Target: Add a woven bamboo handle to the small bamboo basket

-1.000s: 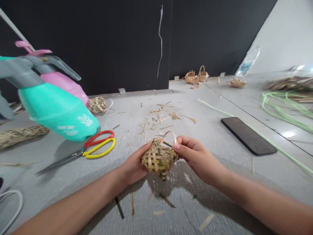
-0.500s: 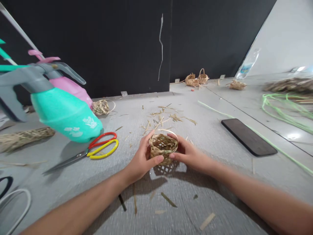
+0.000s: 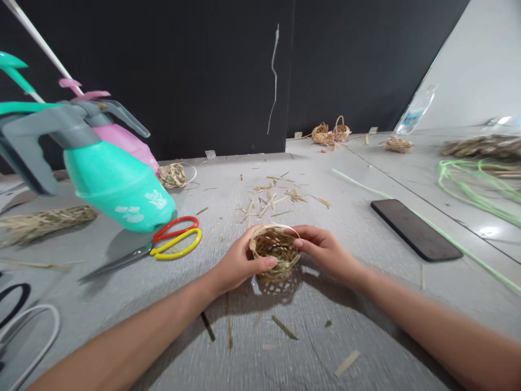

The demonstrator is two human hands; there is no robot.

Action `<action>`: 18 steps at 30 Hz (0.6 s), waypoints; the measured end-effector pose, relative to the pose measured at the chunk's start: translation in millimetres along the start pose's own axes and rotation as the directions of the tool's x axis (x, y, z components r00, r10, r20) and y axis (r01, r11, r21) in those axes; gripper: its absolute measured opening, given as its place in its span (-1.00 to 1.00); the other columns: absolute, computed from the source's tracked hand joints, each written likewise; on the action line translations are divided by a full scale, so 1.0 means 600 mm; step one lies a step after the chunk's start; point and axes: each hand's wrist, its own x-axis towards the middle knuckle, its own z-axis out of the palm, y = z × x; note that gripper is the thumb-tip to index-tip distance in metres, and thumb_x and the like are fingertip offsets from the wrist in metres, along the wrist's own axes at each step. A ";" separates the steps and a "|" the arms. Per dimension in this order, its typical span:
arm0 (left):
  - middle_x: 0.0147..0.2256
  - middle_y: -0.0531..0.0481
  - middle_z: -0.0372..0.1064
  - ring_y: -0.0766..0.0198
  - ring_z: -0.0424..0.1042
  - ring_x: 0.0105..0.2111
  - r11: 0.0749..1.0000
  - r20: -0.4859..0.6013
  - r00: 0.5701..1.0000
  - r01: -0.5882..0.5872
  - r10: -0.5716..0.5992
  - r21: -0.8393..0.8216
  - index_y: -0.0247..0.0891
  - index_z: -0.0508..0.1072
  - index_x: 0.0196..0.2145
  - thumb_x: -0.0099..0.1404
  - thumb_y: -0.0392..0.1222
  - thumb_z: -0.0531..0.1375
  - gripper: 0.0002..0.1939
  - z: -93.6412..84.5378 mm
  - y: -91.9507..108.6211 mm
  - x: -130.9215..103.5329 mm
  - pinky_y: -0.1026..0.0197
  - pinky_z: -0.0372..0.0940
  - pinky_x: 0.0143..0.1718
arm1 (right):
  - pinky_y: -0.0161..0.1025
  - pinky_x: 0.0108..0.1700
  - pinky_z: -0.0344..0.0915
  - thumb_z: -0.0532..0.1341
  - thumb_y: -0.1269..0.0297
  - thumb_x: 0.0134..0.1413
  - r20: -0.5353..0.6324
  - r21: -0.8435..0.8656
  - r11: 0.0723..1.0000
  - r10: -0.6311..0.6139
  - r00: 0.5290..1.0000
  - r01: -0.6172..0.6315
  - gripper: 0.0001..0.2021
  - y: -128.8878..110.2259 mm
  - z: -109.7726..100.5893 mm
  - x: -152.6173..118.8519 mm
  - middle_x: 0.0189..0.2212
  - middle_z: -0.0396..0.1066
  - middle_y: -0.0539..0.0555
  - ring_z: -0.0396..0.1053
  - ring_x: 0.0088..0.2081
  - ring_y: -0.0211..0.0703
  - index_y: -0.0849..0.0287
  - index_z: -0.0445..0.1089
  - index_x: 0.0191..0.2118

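Observation:
A small woven basket (image 3: 277,271) with an open lattice weave and a thin pale hoop handle (image 3: 280,226) is between my hands, just above the grey surface. My left hand (image 3: 240,262) grips its left side, thumb over the front rim, with the other fingers mostly hidden behind the wall. At the right rim, near the end of the handle, my right hand (image 3: 325,251) pinches with thumb and index finger. Short cut strips of straw (image 3: 271,202) lie scattered behind the basket, and a few more in front of it.
To the left lie scissors (image 3: 177,250) with red and yellow handles, beside a teal spray bottle (image 3: 122,182) and a pink one (image 3: 128,142). A black phone (image 3: 415,229) and green cord (image 3: 480,184) are at right. Small finished baskets (image 3: 341,129) stand by the black panel (image 3: 203,70).
My right hand has shifted up from the basket's front right side to its right rim near the handle. The basket has tilted slightly, and my left hand keeps its hold.

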 end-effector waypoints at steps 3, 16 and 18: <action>0.01 -0.20 0.36 -0.08 0.34 0.04 0.999 0.009 0.999 0.040 -0.040 0.034 -0.22 0.25 0.09 0.04 -0.04 0.38 -0.31 -0.004 0.003 0.004 -0.05 0.24 0.03 | -0.09 -0.03 0.31 0.31 0.21 0.05 -0.002 0.137 0.987 0.087 0.996 -0.086 -0.82 0.010 -0.002 0.004 -0.22 0.52 0.07 0.44 -0.15 -0.12 0.06 0.51 -0.19; 0.04 -0.25 0.35 -0.09 0.33 0.06 0.986 -0.047 0.990 0.125 -0.131 -0.110 -0.23 0.18 0.14 0.01 0.13 0.39 -0.15 -0.015 -0.012 0.014 0.00 0.22 0.05 | -0.19 -0.06 0.34 0.36 0.12 -0.04 0.049 0.440 0.875 0.202 0.978 -0.202 -0.71 0.019 -0.005 0.017 -0.23 0.54 0.09 0.45 -0.21 -0.19 0.11 0.52 -0.18; 0.00 -0.23 0.38 -0.06 0.36 0.02 0.990 -0.022 0.994 0.103 -0.105 -0.096 -0.24 0.23 0.10 0.02 0.13 0.39 -0.22 -0.015 -0.011 0.014 0.01 0.23 0.02 | -0.16 -0.04 0.33 0.34 0.11 -0.02 0.034 0.431 0.879 0.212 0.977 -0.206 -0.72 0.022 -0.003 0.016 -0.24 0.53 0.09 0.46 -0.22 -0.18 0.11 0.51 -0.18</action>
